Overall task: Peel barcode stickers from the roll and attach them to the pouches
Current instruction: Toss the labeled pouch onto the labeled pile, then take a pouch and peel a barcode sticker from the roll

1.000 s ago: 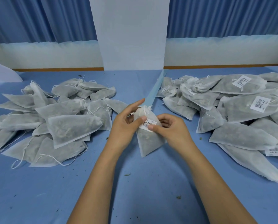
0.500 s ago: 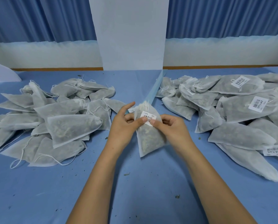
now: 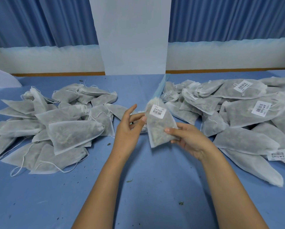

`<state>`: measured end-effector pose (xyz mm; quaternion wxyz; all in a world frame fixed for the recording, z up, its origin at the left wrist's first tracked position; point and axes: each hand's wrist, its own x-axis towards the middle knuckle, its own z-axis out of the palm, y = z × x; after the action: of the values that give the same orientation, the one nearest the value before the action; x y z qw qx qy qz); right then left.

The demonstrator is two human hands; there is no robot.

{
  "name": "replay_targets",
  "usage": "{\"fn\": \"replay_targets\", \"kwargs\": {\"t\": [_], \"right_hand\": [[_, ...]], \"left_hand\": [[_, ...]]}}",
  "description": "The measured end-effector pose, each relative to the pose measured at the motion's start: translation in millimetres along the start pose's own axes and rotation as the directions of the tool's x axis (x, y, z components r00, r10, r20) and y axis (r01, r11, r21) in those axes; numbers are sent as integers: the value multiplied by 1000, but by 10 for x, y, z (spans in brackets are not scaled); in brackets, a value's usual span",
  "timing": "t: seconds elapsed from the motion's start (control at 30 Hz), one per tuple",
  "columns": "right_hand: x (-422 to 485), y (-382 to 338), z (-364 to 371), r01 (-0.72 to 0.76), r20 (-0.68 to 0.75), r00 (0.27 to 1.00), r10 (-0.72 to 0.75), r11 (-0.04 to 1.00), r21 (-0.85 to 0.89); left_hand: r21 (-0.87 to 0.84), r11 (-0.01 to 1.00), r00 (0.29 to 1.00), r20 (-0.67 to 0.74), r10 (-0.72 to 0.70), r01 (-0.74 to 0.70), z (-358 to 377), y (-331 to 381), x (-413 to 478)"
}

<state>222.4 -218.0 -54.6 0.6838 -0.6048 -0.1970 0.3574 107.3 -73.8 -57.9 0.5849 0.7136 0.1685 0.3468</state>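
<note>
2 hands meet over the middle of the table (image 3: 138, 195). The right hand (image 3: 188, 139) grips a pouch (image 3: 158, 128) by its lower right edge, thumb on front, fingers behind. A barcode sticker (image 3: 158, 110) lies flat near the pouch's tied top. The left hand (image 3: 130, 128) is loosely spread and holds nothing, its thumb tip just touching the pouch's left edge. Attaching looks done here. Next, I judge, the pouch goes to the labelled pile (image 3: 247, 116) at the right edge, and a fresh one comes from the unlabelled pile (image 3: 69, 123) at the left.
</note>
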Motion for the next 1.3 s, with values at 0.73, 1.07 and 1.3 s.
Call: {"fn": "replay_targets", "kwargs": {"t": [0.73,1.07,1.3], "right_hand": [[19,96,276,130,-114,988,-105,961,244],[-41,168,553,332,184,933,-309,937,-112],[-14,199,521,374,30,926,-375,907,-194]], "left_hand": [[877,425,916,-340,215,226,-335,-189,59],[487,790,897,-30,441,-372,-89,-41,-14],[366,805,882,135,451,-467,-92,-26,-37]]}}
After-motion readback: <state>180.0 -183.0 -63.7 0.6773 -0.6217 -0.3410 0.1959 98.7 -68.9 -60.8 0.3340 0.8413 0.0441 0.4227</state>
